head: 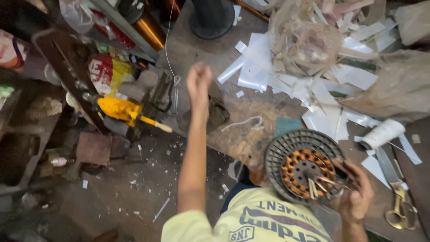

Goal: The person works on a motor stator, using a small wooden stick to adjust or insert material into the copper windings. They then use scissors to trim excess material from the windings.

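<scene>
The right hand (356, 192) is curled around the lower right edge of a round motor stator (304, 165), fingers clamped on its rim at about four o'clock of the piece. The stator rests at the near edge of the workbench (251, 134), a dark ribbed ring outside, copper windings in an orange circle inside, with pale insulating strips (313, 188) poking out near the fingers.

The left hand (198, 80) is raised well away from it, out at roughly ten o'clock from the stator, arm stretched forward over the bench edge. It looks closed into a loose fist, blurred; I cannot tell whether it pinches anything, though a thin white thread (168, 45) hangs just beside it at its nine o'clock.

Outward from there: at one o'clock of the stator lies a heap of white paper offcuts (313, 89) with a crumpled plastic bag (302, 40) on top. At three o'clock sits a white spool (381, 133), and below it, at four o'clock, scissors with brass handles (396, 192). A short loop of white cord (246, 122) lies on the bench between the two hands. Far left, at nine o'clock of the raised hand, a yellow tool (123, 111) lies among clutter over the littered floor (125, 197).
</scene>
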